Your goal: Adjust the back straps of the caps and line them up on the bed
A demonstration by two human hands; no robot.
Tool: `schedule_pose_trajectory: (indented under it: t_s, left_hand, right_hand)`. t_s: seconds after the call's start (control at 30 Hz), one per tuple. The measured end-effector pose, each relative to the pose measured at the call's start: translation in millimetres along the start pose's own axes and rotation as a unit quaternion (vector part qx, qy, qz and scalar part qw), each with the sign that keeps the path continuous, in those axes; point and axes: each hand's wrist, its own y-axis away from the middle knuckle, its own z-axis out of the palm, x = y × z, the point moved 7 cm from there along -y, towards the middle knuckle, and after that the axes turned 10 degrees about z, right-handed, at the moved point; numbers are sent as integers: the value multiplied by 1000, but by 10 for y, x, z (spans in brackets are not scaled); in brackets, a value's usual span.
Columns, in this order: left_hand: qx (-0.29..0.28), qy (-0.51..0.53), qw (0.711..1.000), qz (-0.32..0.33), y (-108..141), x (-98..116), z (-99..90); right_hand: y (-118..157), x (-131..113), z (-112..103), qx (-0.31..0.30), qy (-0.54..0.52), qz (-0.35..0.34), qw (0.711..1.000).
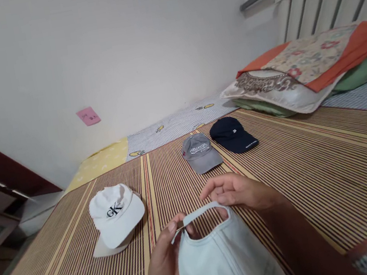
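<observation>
Pale blue-white cap [219,267] nearest, at the near edge, raised over a striped mat [293,185]; back opening turned to the far side, dark eyelet low on the crown. Strap [201,211] arches across the far edge of that opening.

Left hand [165,269]: on the cap's left side, grip closed on it by the strap's left end, thumb uppermost. Small loose end of strap shows there, just beside the thumb.

Right hand [237,189]: at the strap's right end, thumb touching it, forefinger extended leftward and clear of the cap. Part of a finger visible through the opening. Whether this grip pinches the strap, cannot tell.

Left on the mat: white cap [117,214] with dark letters on the front, a second brim [109,250] showing beneath it. Farther off, beyond the hands: gray cap [197,150] with pale script, brim toward the near right; navy cap [230,133] just beside it on the right, small white mark on the front.

Far right: patterned pillow [266,86] under floral cloth [313,52] with orange borders. Radiator [319,4] behind. Pink note [88,116] on the far wall [140,46], left.
</observation>
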Motion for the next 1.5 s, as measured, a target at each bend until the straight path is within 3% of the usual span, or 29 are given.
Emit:
schedule_pose_trajectory:
  t_s: [0.3, 0.53, 0.7, 1.03, 1.33, 1.5]
  left_hand:
    - [-2, -9, 1000, 10, -5, -28, 14]
    - [-2, 5, 1000, 21, -11, -9, -28]
    - [7, -9, 1000, 20, -21, -36, -83]
    - [-15, 3, 1000, 14, -15, -20, -4]
    - [-45, -32, 998, 15, -26, -49, 40]
    - [-20, -44, 999, 0, -54, -107, -67]
  right_hand:
    - [-53, 1, 25, -29, -95, -57, 993]
    - [-55, 8, 185, -99, -21, -16, 995]
    - [-79, -7, 118, -54, -65, -26, 996]
    - [14, -11, 71, -34, 23, 29, 999]
    - [-28, -22, 73, -37, -63, -26, 997]
    - [-20, -34, 27, -31, -54, -31, 998]
